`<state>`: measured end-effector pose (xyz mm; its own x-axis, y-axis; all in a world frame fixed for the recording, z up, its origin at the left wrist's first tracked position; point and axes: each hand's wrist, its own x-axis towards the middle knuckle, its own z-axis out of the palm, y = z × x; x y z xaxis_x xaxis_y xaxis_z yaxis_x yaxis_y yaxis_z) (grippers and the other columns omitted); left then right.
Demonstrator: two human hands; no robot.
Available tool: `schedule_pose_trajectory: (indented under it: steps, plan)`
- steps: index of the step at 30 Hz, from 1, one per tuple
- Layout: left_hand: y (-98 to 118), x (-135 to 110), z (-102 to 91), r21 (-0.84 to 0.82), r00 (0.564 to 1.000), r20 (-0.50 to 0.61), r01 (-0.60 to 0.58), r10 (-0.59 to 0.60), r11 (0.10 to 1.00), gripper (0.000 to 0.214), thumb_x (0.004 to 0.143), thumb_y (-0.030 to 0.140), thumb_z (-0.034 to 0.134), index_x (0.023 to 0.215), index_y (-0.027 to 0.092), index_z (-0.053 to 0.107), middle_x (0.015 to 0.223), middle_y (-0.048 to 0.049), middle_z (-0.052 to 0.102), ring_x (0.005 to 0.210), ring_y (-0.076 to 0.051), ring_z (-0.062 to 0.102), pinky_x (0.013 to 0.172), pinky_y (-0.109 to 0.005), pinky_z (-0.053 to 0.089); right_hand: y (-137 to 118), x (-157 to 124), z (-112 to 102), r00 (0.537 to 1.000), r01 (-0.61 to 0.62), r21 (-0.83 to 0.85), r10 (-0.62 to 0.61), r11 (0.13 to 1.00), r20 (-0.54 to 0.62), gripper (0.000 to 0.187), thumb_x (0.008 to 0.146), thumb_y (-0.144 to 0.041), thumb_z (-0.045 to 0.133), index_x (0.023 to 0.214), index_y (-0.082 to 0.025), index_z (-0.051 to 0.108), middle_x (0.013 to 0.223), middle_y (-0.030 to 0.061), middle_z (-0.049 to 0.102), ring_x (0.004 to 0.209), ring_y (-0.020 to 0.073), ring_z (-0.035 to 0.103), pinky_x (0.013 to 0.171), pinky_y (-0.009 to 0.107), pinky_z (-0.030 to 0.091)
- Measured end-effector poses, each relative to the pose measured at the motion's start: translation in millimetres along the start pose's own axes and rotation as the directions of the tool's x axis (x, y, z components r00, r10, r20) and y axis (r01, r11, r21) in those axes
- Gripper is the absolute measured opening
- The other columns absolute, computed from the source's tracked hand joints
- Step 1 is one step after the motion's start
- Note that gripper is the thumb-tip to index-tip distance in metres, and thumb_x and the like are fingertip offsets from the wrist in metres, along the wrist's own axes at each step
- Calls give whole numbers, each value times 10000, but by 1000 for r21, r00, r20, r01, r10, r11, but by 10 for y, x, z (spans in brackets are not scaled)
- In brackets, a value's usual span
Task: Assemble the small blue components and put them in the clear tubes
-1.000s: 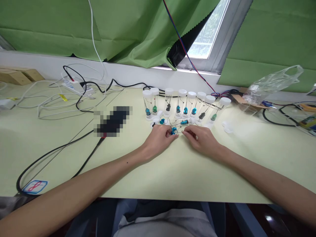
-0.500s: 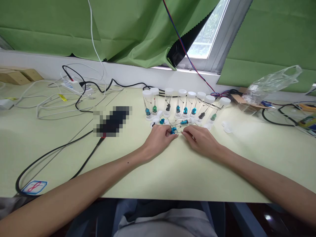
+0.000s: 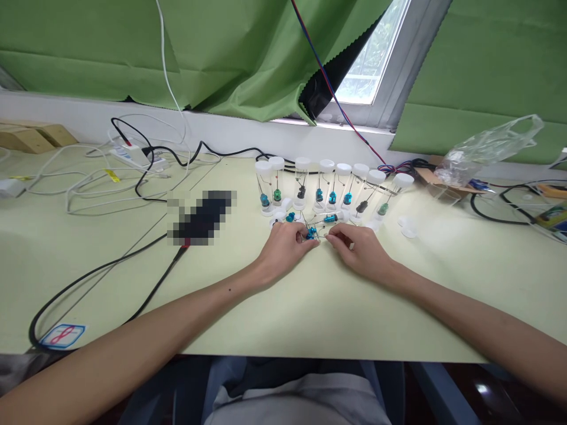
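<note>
My left hand [image 3: 284,243] is closed, with thumb and finger pinched round a small blue piece [image 3: 312,232] that has thin wires. Facing it, my right hand [image 3: 361,247] pinches the end of a thin wire [image 3: 323,236] near that piece. Just behind my hands lie another blue piece [image 3: 290,217] and a clear tube with a blue piece [image 3: 330,218] in it. Several upright clear tubes [image 3: 302,177] with white caps stand in a row beyond, holding blue, green or dark pieces with wires.
White caps [image 3: 408,229] lie on the pale table [image 3: 283,319] at the right. A blurred-out dark object [image 3: 204,215] with a black cable is on the left. Tangled cables and a power strip [image 3: 133,154] sit at the back left, and a plastic bag [image 3: 478,150] at the back right.
My right hand has shifted very slightly and its curled fingers have loosened a little, showing a gap. My left hand and the tubes stay where they were.
</note>
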<state>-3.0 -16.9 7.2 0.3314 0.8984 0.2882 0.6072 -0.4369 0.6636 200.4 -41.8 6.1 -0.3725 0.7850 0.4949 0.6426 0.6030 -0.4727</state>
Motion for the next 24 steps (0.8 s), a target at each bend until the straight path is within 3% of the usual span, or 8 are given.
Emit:
schedule_pose_trajectory:
  steps: [10, 15, 24]
  plan:
    - [17, 2, -7, 2, 1000, 5, 11, -11, 1000, 352, 772, 365, 700, 566, 191, 474, 500, 42, 472, 544, -127, 407, 530, -281, 298, -75, 15, -16, 971, -239, 254, 229, 937, 70, 244, 941, -356, 562, 789, -179, 634, 606, 3, 616, 484, 115, 514, 480, 249, 411]
    - [24, -2, -8, 0, 1000, 3, 4, -4, 1000, 373, 773, 372, 703, 559, 192, 456, 491, 44, 462, 535, -126, 397, 524, -279, 292, -100, 25, -7, 914, -405, 485, 350, 775, 205, 337, 907, -473, 617, 742, -180, 593, 517, -30, 572, 354, 82, 453, 377, 229, 357]
    - [-17, 2, 9, -8, 1000, -5, -15, 15, 1000, 356, 781, 381, 698, 567, 191, 486, 505, 38, 490, 534, -128, 415, 524, -279, 294, -96, 51, -6, 851, -511, 668, 428, 542, 304, 373, 792, -518, 744, 855, -173, 618, 564, -31, 619, 369, 84, 494, 362, 222, 403]
